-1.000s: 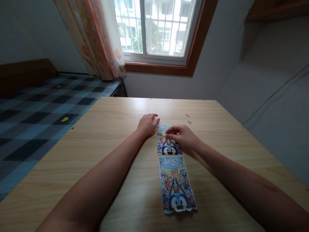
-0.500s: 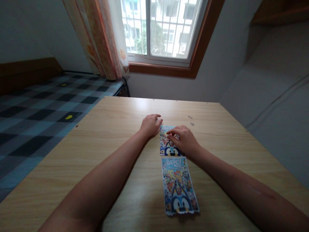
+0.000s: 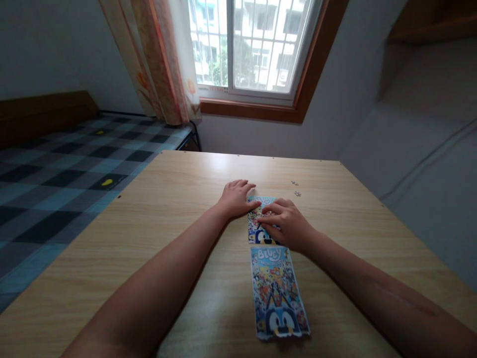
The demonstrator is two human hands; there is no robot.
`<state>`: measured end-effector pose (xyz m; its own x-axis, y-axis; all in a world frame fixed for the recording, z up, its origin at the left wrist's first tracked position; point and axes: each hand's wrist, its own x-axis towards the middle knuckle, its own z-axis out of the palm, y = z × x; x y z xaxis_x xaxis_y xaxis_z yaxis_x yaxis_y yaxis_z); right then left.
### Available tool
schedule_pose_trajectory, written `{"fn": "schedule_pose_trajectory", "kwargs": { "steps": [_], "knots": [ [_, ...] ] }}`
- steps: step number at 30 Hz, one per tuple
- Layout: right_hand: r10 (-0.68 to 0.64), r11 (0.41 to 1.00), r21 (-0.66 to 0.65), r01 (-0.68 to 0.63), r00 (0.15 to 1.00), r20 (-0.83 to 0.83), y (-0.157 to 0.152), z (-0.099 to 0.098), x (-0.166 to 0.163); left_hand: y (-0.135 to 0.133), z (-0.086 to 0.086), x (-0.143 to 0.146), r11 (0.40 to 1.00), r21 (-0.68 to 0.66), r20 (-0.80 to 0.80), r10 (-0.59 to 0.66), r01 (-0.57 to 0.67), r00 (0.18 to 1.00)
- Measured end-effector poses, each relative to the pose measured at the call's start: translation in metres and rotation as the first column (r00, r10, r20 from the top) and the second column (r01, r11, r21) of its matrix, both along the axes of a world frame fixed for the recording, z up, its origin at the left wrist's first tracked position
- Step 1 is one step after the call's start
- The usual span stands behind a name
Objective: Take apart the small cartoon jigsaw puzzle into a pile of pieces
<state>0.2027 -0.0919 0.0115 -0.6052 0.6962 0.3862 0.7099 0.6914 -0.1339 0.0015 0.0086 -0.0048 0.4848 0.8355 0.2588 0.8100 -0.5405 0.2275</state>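
Observation:
A small colourful jigsaw puzzle (image 3: pixel 252 226), printed with cartoon characters and a blue dog's face, lies on the wooden table; my hands cover part of it. My left hand (image 3: pixel 236 197) rests at its upper left, fingers stretched out and thumb lying on the picture. Over the right side is my right hand (image 3: pixel 286 222), its fingertips and thumb drawn close together on the surface; whatever they pinch is too small to make out. Just below lies a paper picture sheet (image 3: pixel 278 293) with the same design, its bottom edge torn. Loose puzzle pieces (image 3: pixel 297 193) sit beyond my right hand.
The light wooden table (image 3: pixel 179 199) reaches to a window (image 3: pixel 261 49) with an orange frame. To the left stands a bed (image 3: pixel 74 164) with a checked cover, beside a patterned curtain (image 3: pixel 164 64). A cable (image 3: pixel 425 159) hangs along the right wall.
My left hand's thumb has come down onto the puzzle and its fingers have spread. My right hand has moved slightly down, its fingertips now lower on the picture. The view has shifted a little.

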Motion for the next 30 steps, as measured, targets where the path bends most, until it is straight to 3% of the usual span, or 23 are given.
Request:
{"fn": "schedule_pose_trajectory", "kwargs": {
  "steps": [6,16,30],
  "knots": [
    [-0.039,0.997,0.074,0.038,0.999,0.007,-0.003,-0.004,-0.006,0.001,-0.002,-0.001,1.0,-0.006,-0.02,0.0,0.0,1.0],
    [-0.146,0.985,0.087,0.147,0.989,-0.017,0.003,-0.006,-0.006,0.0,0.0,0.0,1.0,-0.008,-0.014,-0.001,0.001,1.0],
    [-0.114,0.992,0.044,0.117,0.992,-0.058,0.003,-0.007,-0.012,0.0,0.002,0.001,1.0,-0.019,-0.022,0.009,-0.01,1.0]
  ]
}}
